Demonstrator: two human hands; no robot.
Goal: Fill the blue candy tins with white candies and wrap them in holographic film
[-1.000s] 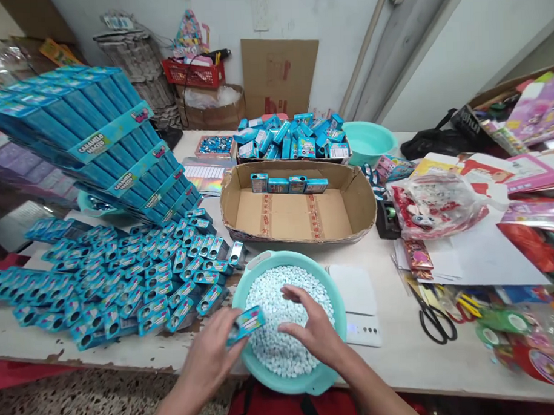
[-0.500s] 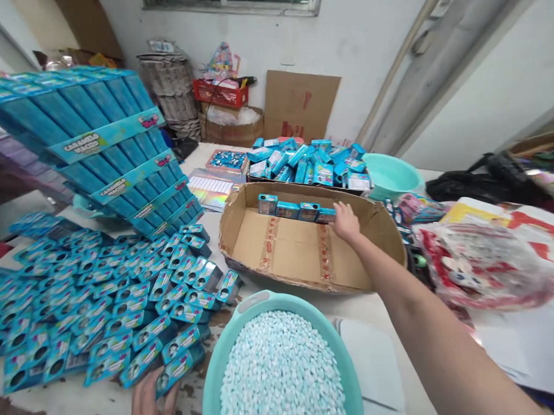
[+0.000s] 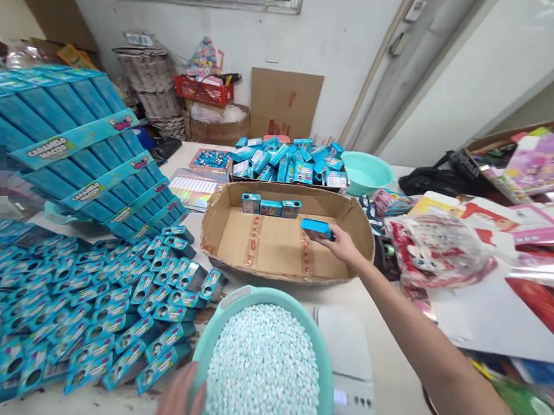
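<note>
My right hand (image 3: 342,244) grips a small blue candy box (image 3: 317,226) above the floor of a shallow cardboard box (image 3: 278,247). Three similar candy boxes stand in a row along that box's far wall. My left hand (image 3: 177,400) is smeared by motion at the left edge of the turquoise bowl (image 3: 325,351); whether it touches the rim or holds anything, I cannot tell. Small pale-blue and white candies (image 3: 264,365) fill the bowl. Left of it stand many upright blue candy boxes (image 3: 124,322) with round holes in their tops.
Stacked display trays of blue boxes (image 3: 79,154) rise at the left. Behind the cardboard box lies a heap of blue boxes (image 3: 289,161), beside another turquoise basin (image 3: 369,171). A scale (image 3: 348,356) sits right of the bowl. Plastic packaging (image 3: 437,250) covers the right side.
My right hand has drawn back from the cardboard box's far wall with a candy box, leaving three in the row. My left hand has moved right from the upright boxes to the bowl.
</note>
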